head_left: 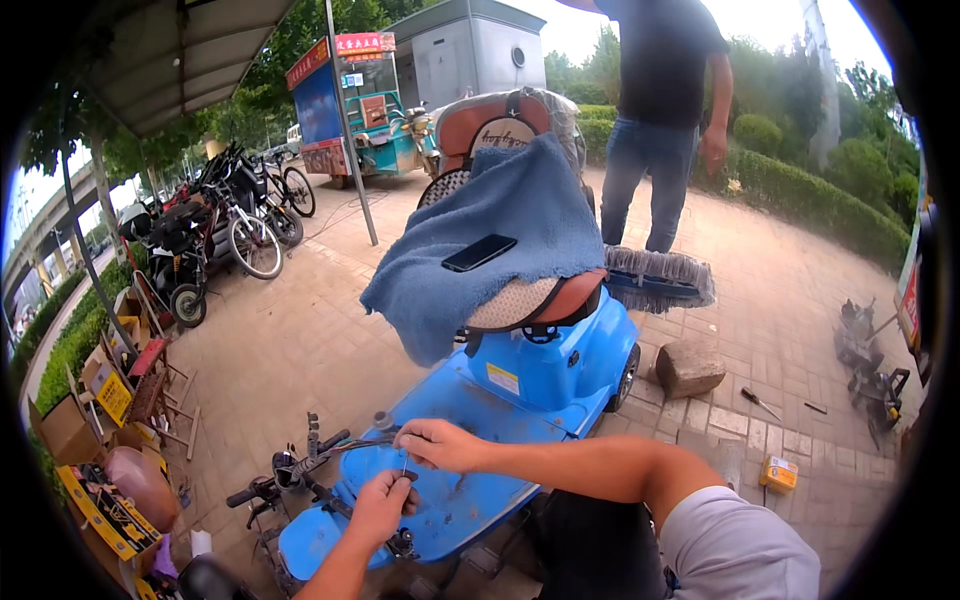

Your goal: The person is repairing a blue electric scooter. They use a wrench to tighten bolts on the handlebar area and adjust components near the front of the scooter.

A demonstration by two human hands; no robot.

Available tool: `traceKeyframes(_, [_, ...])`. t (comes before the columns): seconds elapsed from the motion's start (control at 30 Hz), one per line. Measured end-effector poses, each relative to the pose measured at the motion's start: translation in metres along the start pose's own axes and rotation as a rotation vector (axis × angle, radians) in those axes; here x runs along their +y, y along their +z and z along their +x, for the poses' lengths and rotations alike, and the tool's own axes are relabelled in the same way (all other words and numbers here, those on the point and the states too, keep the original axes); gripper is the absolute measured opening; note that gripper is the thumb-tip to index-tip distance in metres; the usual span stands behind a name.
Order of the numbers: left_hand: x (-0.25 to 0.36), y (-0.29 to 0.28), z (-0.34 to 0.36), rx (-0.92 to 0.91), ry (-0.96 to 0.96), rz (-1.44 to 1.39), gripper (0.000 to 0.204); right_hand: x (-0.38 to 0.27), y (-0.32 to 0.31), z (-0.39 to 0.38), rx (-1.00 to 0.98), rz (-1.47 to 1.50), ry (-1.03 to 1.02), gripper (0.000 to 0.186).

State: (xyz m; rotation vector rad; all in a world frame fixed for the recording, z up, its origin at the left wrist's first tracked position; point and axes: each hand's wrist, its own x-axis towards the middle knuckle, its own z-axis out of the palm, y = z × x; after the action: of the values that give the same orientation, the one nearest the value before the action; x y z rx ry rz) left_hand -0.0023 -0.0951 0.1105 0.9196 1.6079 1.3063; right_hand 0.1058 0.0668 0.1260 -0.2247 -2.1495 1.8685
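My right hand (440,446) pinches a thin cable (405,463) above the blue scooter's footboard (470,400). Just below it, my left hand (385,505) is closed around the cable's lower part, near a small dark piece I cannot make out. Black handlebars (285,480) with more cables lie beside my left hand, at the front of the scooter. A blue towel (470,210) is draped over the padded seat (510,305), with a black phone (478,252) lying on it.
A person (660,120) stands behind the seat beside a wide brush head (660,280). A stone block (690,370), screwdriver (760,400) and yellow box (780,472) lie right. Cardboard boxes (105,510) and parked bikes (250,240) occupy the left. A food cart (370,110) stands behind.
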Motion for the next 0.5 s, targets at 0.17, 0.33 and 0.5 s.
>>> traceKeyframes(0.17, [0.0054,0.0016,0.0045,-0.009,-0.032,0.014,0.022,0.0018,-0.0024,0.0024,-0.003,0.167,0.058,0.029])
traceKeyframes(0.33, [0.0084,0.0059,0.0052,0.000,-0.032,0.010,0.022,0.0026,-0.0002,0.0025,-0.077,0.201,0.080,0.032])
traceKeyframes(0.5, [0.0061,0.0031,0.0043,0.004,-0.008,0.048,0.024,0.0045,0.0022,0.0022,-0.032,0.210,0.135,0.032])
